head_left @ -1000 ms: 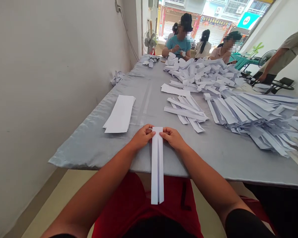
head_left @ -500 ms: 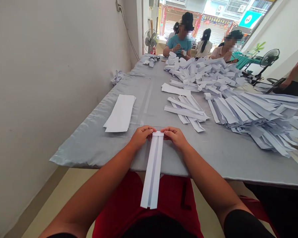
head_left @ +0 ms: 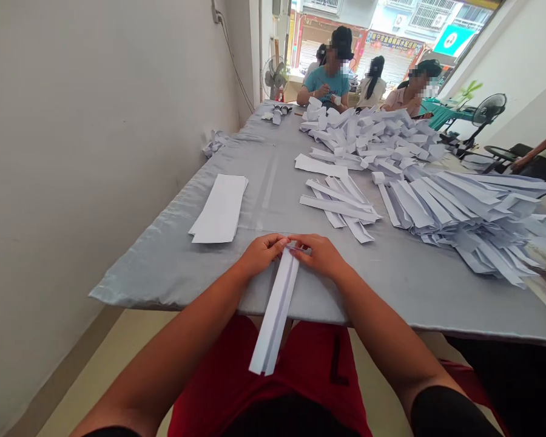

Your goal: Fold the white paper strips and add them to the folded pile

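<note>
A long white folded paper strip has its far end pinched between my two hands, and its near end hangs past the table edge over my lap. My left hand grips the top left corner with thumb and fingers. On the right side of the same end, my right hand is closed on the paper, its fingertips close to those of the left. A lengthwise fold runs down the strip. To the left lies a stack of flat white paper sheets. Several folded strips lie crossed beyond my right hand.
The grey-covered table carries a large fan of folded strips at right and a heap of curled papers farther back. People sit at the far end. A person's arm shows at the right edge.
My hands have come closer together at the strip's far end, and my fingertips now cover its top. The strip has tilted, its near end shifting slightly left and narrowing.
</note>
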`<move>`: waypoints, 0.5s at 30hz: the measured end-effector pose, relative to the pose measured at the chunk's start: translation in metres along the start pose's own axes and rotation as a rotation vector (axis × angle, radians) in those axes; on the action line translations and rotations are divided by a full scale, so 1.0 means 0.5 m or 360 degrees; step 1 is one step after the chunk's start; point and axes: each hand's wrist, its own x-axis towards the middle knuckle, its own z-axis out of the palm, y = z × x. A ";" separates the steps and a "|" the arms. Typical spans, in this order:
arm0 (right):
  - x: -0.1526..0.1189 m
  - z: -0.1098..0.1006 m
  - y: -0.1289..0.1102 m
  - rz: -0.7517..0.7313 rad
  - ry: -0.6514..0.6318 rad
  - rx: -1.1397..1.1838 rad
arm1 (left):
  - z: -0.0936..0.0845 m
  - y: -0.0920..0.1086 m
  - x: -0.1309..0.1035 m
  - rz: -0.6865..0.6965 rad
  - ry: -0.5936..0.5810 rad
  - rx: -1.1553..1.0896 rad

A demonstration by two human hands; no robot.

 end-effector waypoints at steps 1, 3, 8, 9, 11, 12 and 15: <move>0.002 -0.008 0.002 0.0031 0.0005 -0.0038 | -0.001 0.002 -0.001 0.0001 0.0008 0.0008; 0.006 -0.033 0.015 0.0127 0.0066 -0.0032 | -0.010 0.010 -0.003 0.0024 0.0084 0.0066; 0.020 -0.139 0.092 0.0526 0.0566 0.0326 | -0.068 0.044 -0.009 0.0178 0.0508 0.0174; 0.024 -0.163 0.109 0.0619 0.0713 0.0422 | -0.081 0.050 -0.010 0.0202 0.0601 0.0166; 0.034 -0.207 0.141 0.0798 0.1013 0.0546 | -0.102 0.061 -0.014 0.0232 0.0743 0.0165; 0.039 -0.226 0.154 0.0870 0.1128 0.0586 | -0.109 0.064 -0.017 0.0236 0.0784 0.0171; 0.043 -0.261 0.188 0.1113 0.1301 0.0566 | -0.116 0.066 -0.026 0.0223 0.0801 0.0201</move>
